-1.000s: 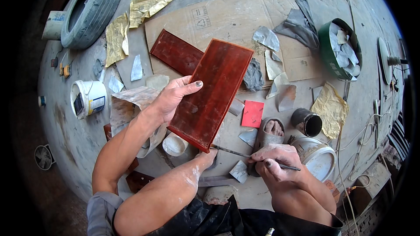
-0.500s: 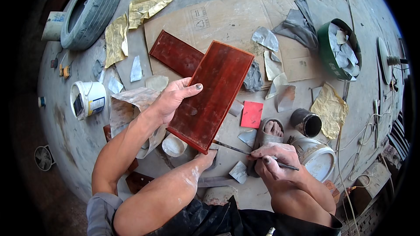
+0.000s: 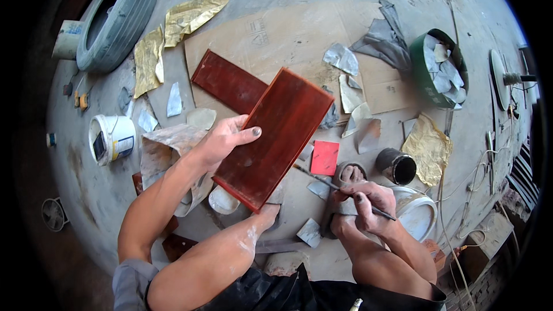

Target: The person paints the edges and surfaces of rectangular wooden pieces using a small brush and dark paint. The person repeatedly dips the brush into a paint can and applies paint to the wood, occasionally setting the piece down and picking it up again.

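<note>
My left hand (image 3: pixel 229 141) grips a reddish-brown varnished wooden panel (image 3: pixel 279 132) by its left edge, thumb on the face and fingers hidden underneath. Raised rims run along the panel's short ends. Between thumb and fingers of my right hand (image 3: pixel 371 203) is a slim dark paintbrush (image 3: pixel 328 181). Its tip points up and left and lies just off the panel's right edge; contact cannot be made out. A second dark red wooden piece (image 3: pixel 229 82) lies on the cardboard, partly covered by the held panel. Close to my right hand stands a dark open can (image 3: pixel 396 166).
Flattened cardboard (image 3: pixel 288 23) covers the floor ahead. A tyre (image 3: pixel 118 20) and a white bucket (image 3: pixel 113 138) stand left. A green tub (image 3: pixel 429 69) of paper scraps, a lidded white bucket (image 3: pixel 417 216) and cables are right. Sandpaper pieces and a red square (image 3: pixel 325 157) lie around.
My right hand and the brush have moved slightly up, the brush tip rising along the panel's right edge. The panel has tilted a little in my left hand. The whole view has shifted slightly.
</note>
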Action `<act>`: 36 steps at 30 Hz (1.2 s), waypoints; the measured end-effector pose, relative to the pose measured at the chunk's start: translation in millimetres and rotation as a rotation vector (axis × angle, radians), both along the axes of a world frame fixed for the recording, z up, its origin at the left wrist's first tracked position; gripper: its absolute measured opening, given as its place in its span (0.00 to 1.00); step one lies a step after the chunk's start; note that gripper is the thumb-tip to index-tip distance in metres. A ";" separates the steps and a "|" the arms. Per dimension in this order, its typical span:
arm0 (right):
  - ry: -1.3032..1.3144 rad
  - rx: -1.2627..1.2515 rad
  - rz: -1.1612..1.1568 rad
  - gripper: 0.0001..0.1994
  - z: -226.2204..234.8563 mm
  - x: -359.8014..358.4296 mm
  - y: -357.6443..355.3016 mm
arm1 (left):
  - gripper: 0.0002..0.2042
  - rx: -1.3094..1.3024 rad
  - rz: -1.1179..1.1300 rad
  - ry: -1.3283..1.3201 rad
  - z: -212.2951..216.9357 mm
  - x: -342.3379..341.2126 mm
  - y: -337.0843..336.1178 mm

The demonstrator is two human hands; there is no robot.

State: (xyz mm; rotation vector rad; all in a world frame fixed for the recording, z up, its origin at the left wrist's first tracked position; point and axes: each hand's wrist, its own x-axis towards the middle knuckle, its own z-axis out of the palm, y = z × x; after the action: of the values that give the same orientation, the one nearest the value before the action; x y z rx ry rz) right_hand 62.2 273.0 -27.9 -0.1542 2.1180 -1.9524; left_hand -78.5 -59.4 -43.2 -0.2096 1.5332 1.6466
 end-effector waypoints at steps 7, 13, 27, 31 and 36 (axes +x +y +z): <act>-0.013 -0.066 -0.242 0.15 -7.2 -14.9 28.2 | 0.20 -0.088 -0.300 0.011 5.8 -2.3 -20.4; -0.114 -0.075 -0.231 0.14 -10.6 -18.6 28.2 | 0.20 -0.074 -0.468 -0.012 2.4 -5.2 -22.6; -0.126 -0.117 -0.247 0.14 -13.9 -21.0 22.5 | 0.20 -0.091 -0.554 0.027 1.8 -3.1 -16.7; -0.136 -0.105 -0.213 0.12 -15.0 -21.0 23.7 | 0.20 -0.094 -0.574 0.026 5.7 -3.5 -14.9; -0.069 -0.153 -0.250 0.12 -20.7 -19.0 18.5 | 0.19 -0.075 -0.566 0.009 10.0 -4.2 -12.4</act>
State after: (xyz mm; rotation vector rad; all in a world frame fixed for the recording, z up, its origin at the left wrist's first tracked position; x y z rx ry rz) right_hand 43.2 291.5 -48.6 0.1555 2.0258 -2.2256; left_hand -82.6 -71.8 -33.2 0.1814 1.4870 1.1438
